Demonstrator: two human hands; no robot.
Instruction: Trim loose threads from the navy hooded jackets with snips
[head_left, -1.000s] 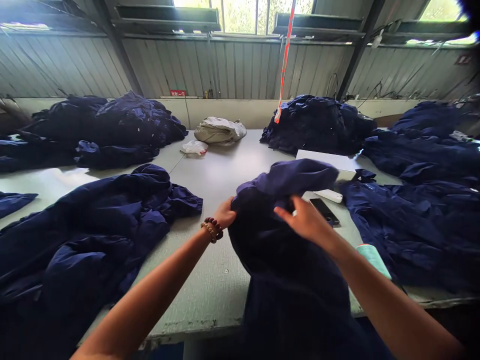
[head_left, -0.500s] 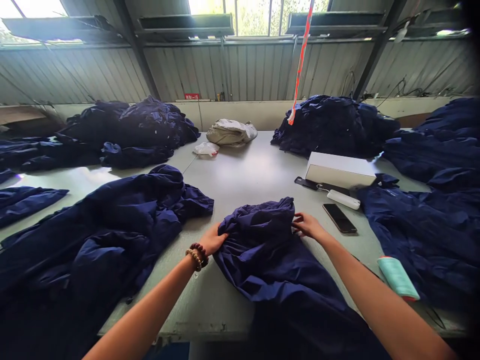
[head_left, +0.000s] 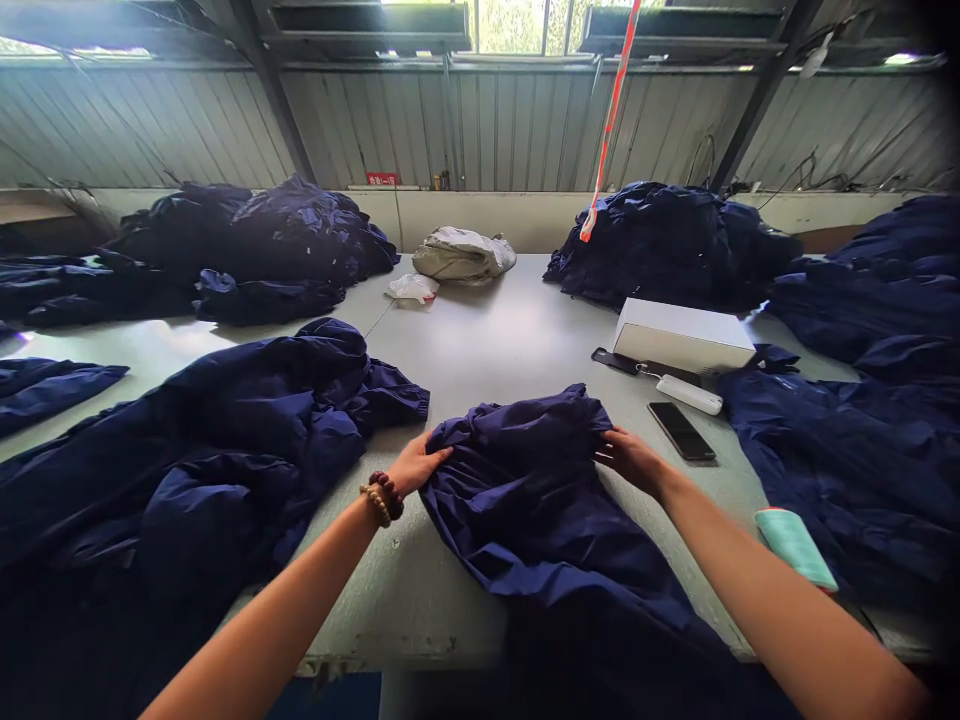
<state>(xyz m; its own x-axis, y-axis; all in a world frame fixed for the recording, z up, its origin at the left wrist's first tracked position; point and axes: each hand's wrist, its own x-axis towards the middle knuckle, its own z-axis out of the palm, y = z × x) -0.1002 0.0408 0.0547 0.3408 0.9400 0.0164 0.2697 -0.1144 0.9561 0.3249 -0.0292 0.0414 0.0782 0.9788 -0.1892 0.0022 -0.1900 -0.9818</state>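
Observation:
A navy blue garment (head_left: 525, 500) lies in front of me, its gathered far end on the table and its near part hanging over the front edge. My left hand (head_left: 418, 466) grips the left side of that gathered end, thumb on top and fingers hidden under the cloth. On the opposite side my right hand (head_left: 628, 458) pinches the cloth's edge between thumb and forefinger, the other fingers loosely curled below. Another navy garment (head_left: 247, 430) is spread to the left, its elasticated cuff close to my left hand.
On the pale table (head_left: 480, 350) lie a phone (head_left: 682, 431), a white box (head_left: 684, 335), a white power bank (head_left: 688, 394) and a teal thread spool (head_left: 796, 548) at right. Navy garment heaps (head_left: 667, 245) stand at the back. A red-and-white cord (head_left: 611, 120) hangs down.
My hands have moved apart, drawing the garment's gathered end wider and flatter. Both still hold its sides. The view has tilted slightly downward.

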